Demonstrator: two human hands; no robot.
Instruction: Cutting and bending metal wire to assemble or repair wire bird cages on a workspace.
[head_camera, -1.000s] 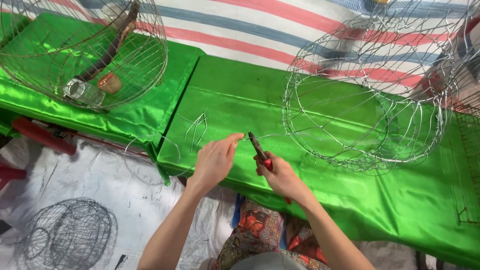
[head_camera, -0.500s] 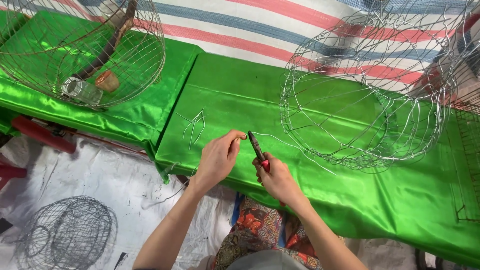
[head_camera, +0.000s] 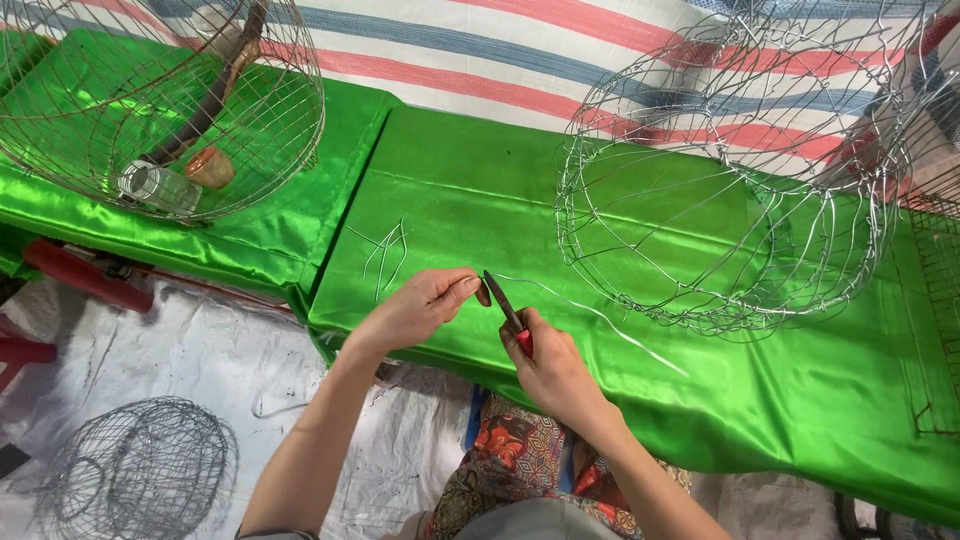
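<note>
Both arms are reaching forward over the edge of the counter (head_camera: 700, 400), which is wearing a shiny green cloth. The left hand (head_camera: 415, 310) is lying low, palm down, with its fingers stretched toward the right. Its grip is pressed together, thumb against fingertips, pinching the near end of a thin silver wire (head_camera: 600, 318). The wire is lying across the green cloth and curving away to the right, toward the front of the big wire basket (head_camera: 720, 180).

The right hand (head_camera: 550, 370) is sitting just beside the left one, knuckles up. Its grip is wrapped tight around the red handles of small pliers (head_camera: 507, 308). The dark tips of the pliers are pointing up and left, meeting the wire right next to the left fingertips. I cannot tell if the tips are squeezing the wire or only touching it.
</note>
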